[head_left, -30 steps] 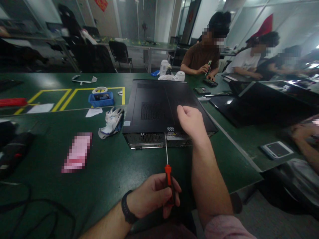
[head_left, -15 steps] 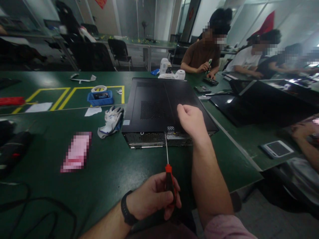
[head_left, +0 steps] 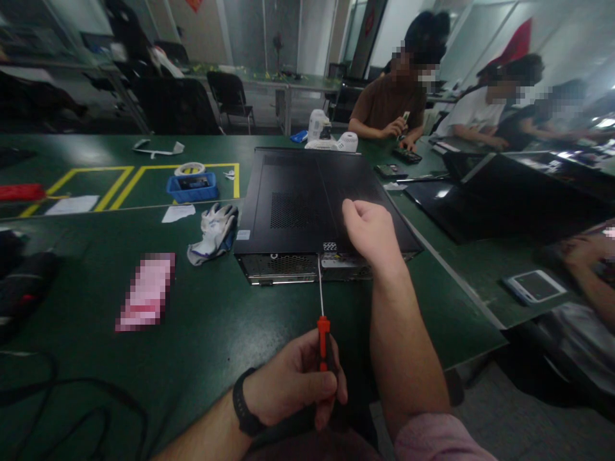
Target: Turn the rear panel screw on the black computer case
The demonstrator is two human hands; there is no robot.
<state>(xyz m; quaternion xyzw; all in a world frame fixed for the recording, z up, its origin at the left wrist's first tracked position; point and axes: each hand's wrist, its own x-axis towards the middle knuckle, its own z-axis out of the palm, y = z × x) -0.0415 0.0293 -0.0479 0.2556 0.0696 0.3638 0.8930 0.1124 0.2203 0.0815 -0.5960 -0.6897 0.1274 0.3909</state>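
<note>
while left fingers (head_left: 321, 384) grasp the screwdriver (head_left: 323, 330), black case (head_left: 312, 214) ahead, right fingers (head_left: 354, 221) clenched on its top

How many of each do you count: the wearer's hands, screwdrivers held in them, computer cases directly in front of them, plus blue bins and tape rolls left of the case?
Wearer's hands: 2 (left hand, right hand)
Held screwdriver: 1
Computer case: 1
Blue bin: 1
Tape roll: 1
Total: 6
</note>
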